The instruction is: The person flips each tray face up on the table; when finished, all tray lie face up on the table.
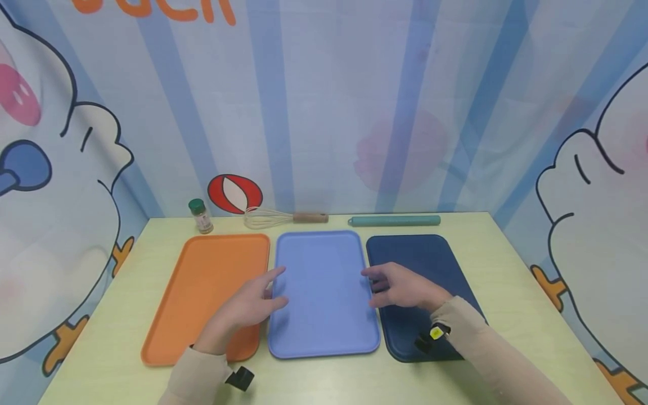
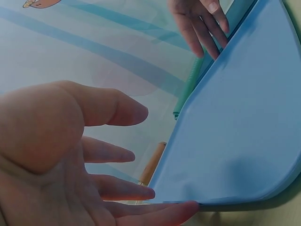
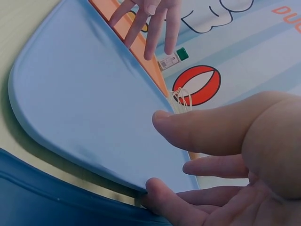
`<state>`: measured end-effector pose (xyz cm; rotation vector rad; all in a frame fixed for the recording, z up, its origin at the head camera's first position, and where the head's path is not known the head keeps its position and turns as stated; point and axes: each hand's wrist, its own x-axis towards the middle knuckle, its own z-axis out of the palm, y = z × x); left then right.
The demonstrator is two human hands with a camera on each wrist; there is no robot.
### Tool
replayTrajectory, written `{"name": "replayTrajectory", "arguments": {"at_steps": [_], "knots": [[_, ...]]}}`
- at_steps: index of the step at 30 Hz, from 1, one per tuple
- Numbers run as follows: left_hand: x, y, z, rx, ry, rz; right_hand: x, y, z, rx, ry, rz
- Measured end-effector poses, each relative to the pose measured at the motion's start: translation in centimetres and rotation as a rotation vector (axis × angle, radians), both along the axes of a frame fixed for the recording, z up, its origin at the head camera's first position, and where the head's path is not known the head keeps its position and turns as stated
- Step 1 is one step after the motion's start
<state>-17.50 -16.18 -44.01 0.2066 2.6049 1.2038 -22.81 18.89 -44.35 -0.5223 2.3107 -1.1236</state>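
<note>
With fingers apart and holding nothing, left hand [image 1: 253, 301] at nine o'clock and right hand [image 1: 405, 288] at three flank the light blue tray [image 1: 324, 298]. An uneven push could slide it into the crowding orange tray [image 1: 210, 281] at nine or navy tray [image 1: 415, 254] at three. Farther are jar [image 1: 202, 218] at ten, whisk [image 1: 311, 217] at eleven, green rod [image 1: 395, 221] between one and two.
</note>
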Motion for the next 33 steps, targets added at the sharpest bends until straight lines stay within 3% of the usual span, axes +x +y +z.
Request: {"name": "replayTrajectory", "arguments": {"at_steps": [10,22,33], "knots": [[0.0,-0.2,0.0,0.009,0.022,-0.008,-0.1,-0.1,-0.1,-0.016,-0.001,0.007],[0.1,-0.1,-0.1,0.017,0.002,0.000,0.0,0.0,-0.1,-0.034,-0.017,0.012],[0.4,1.4,-0.4,0.025,0.083,0.017,-0.7,2.2,-0.5,-0.060,0.037,-0.030]]}}
